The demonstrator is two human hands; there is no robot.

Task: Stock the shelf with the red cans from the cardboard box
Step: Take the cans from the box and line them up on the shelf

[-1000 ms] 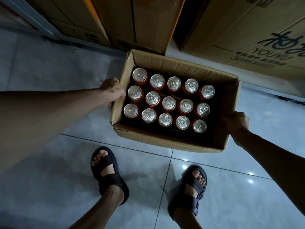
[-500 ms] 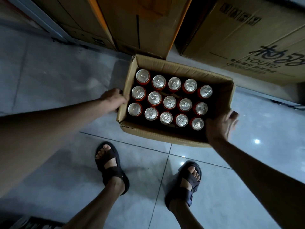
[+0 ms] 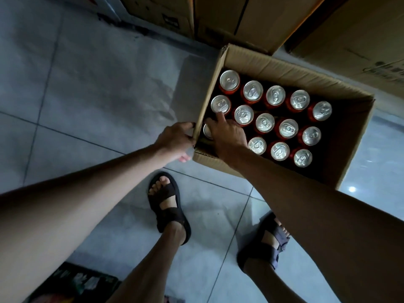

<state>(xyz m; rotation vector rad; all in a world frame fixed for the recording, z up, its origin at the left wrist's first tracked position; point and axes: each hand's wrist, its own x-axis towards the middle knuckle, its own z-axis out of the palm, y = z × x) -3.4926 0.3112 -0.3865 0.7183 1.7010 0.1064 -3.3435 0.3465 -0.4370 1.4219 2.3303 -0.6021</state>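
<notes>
An open cardboard box (image 3: 273,66) sits on the tiled floor, holding several red cans (image 3: 264,123) with silver tops in rows. My left hand (image 3: 175,139) grips the box's left wall near its front corner, thumb on the rim. My right hand (image 3: 228,136) reaches into the front left corner of the box. Its fingers lie spread over the cans there. The corner can (image 3: 206,131) shows only partly beside the thumb, and one can is hidden under the palm. I cannot tell whether the fingers close around a can.
Large cardboard boxes (image 3: 251,16) stand stacked right behind the open box. My two feet in dark sandals (image 3: 168,204) stand on the grey tiles just in front of it. A dark patterned object (image 3: 76,281) lies at the bottom left.
My right hand left the box's right side and crossed into its front left corner, onto the cans. The left hand stayed on the left wall. The view moved closer.
</notes>
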